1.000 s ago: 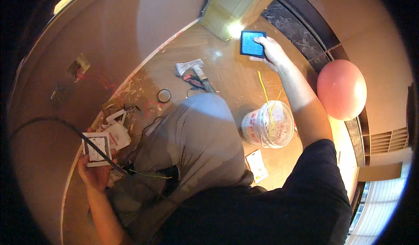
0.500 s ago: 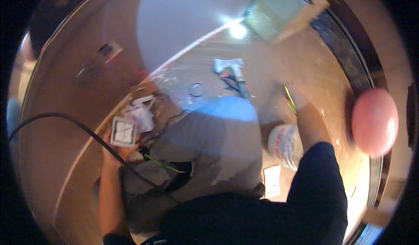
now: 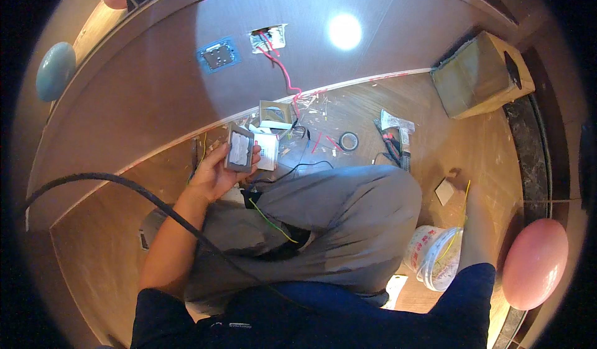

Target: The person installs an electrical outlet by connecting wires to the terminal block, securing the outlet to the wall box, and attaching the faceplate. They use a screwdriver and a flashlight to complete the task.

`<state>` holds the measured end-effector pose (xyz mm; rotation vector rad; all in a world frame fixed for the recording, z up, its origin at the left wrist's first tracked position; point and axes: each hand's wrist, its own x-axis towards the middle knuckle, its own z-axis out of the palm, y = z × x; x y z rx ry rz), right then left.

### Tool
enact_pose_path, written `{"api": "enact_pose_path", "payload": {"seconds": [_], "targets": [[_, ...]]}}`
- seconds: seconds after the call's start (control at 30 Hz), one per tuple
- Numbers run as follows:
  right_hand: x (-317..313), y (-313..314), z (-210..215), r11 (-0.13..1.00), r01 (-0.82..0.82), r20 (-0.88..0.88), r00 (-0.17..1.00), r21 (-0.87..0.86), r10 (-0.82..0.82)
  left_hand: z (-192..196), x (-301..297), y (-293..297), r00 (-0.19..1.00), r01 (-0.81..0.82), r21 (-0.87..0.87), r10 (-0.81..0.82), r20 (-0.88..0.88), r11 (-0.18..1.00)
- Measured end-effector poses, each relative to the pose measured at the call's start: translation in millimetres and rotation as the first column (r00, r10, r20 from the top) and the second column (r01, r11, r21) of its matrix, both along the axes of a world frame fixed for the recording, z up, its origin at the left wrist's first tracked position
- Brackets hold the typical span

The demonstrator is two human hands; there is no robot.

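Observation:
My left hand (image 3: pixel 217 174) grips a small grey square frame-like box (image 3: pixel 240 149) with a white patterned insert, its open face tilted up. Just behind it are a white box (image 3: pixel 266 151) and an open carton (image 3: pixel 275 114) on the floor. My right hand (image 3: pixel 471 186) reaches down to the floor at the right, smeared and dim, so its fingers do not show clearly. A yellow-green wire (image 3: pixel 467 192) runs along that hand toward the white bucket (image 3: pixel 424 247). Beside the same hand lies a beige square piece (image 3: pixel 444 192).
Red wires (image 3: pixel 283 69) hang from a wall box (image 3: pixel 268 39), next to a blue-edged wall fitting (image 3: pixel 219 55). Black tape (image 3: pixel 349 141) and pliers (image 3: pixel 390 146) lie ahead. A cardboard box (image 3: pixel 482 75) stands far right. A black cable (image 3: pixel 134 187) arcs across my left arm.
The head view has swung, bringing the wall fittings clearly into sight. My left hand still has the grey box, now tilted differently. A beige square shows beside my right hand.

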<state>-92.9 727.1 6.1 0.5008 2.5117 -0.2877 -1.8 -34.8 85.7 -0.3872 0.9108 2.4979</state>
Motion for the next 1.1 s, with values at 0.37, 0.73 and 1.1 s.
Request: {"api": "enact_pose_path", "payload": {"seconds": [0.37,0.73,1.1], "targets": [[-55,-356,202,0.509,-0.861,-0.6,0.42,-0.026,0.681,7,-3,-1,0.995,-0.103,0.037,0.103,-0.011,0.994],[-97,-415,62,0.538,-0.836,0.26,0.547,0.11,0.796,-2,-18,-26,0.907,-0.26,-0.677,0.415,0.074,0.689],[-78,-155,-41,0.848,-0.483,0.002,0.869,0.217,0.495,-15,-37,-11,0.987,-0.13,-0.853,0.148,-0.063,0.505]]}}
